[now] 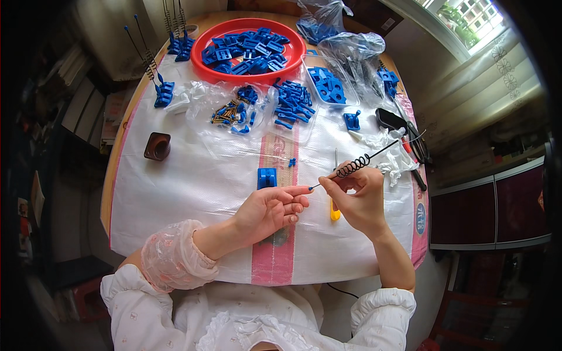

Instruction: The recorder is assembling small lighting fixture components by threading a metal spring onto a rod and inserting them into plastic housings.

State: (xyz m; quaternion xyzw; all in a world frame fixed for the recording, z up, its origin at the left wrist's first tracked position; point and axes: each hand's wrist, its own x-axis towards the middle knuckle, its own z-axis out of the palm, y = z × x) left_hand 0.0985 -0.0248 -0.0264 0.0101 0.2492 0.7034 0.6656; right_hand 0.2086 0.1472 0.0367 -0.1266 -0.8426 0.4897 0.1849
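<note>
My right hand [358, 199] pinches a black coiled spring wire [354, 167] between thumb and fingers. Its coil and a long straight end slant up to the right; a thin end with a small blue tip points left. Against that tip rests the stretched index finger of my left hand [270, 209], palm turned up and the other fingers loosely bent. Just beyond the left hand sits a square blue plastic block [267, 178]. Several tiny blue pieces [292, 162] lie to its right. Partly hidden by my right hand is a screwdriver with a yellow handle [335, 213].
A red round tray [199, 61] heaped with blue parts stands at the back. Before it lie brass screws [229, 113] and blue clips [293, 102] on plastic. A clear tub [310, 61], a brown cup [157, 146], finished spring stands [164, 93] and black-handled pliers [417, 146] surround the work area.
</note>
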